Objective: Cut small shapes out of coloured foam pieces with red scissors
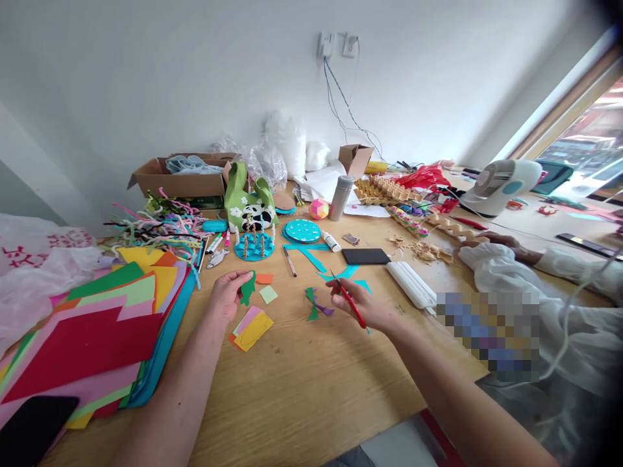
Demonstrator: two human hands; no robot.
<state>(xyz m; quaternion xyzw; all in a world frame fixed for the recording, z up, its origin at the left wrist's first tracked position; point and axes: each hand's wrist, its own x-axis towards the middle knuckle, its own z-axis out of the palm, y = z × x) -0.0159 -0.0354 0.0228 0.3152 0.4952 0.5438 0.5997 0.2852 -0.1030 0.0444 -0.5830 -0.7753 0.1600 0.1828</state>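
A small green cut-out shape [248, 288] is pinched between the thumb and fingers of my left hand [228, 295], raised a little over the table. Red-handled scissors [357, 312] are in my right hand [367, 305], their tips pointing up and to the left. Between my hands lie green scraps [311, 305] and purple scraps [325, 311]. Below my left hand are a yellow piece [254, 331] with a drawn outline and a pink piece [247, 319]. A pale green square [268, 294] and an orange piece [264, 279] rest beside the cut-out.
Coloured sheets [92, 344] are stacked at left, with a black phone [39, 421] on them. Ahead stand a blue disc with twisted posts [254, 248], a panda bag [250, 201] and a grey bottle [341, 198]. Another person's sleeved arm [564, 264] reaches in at right, near a white fan [499, 187].
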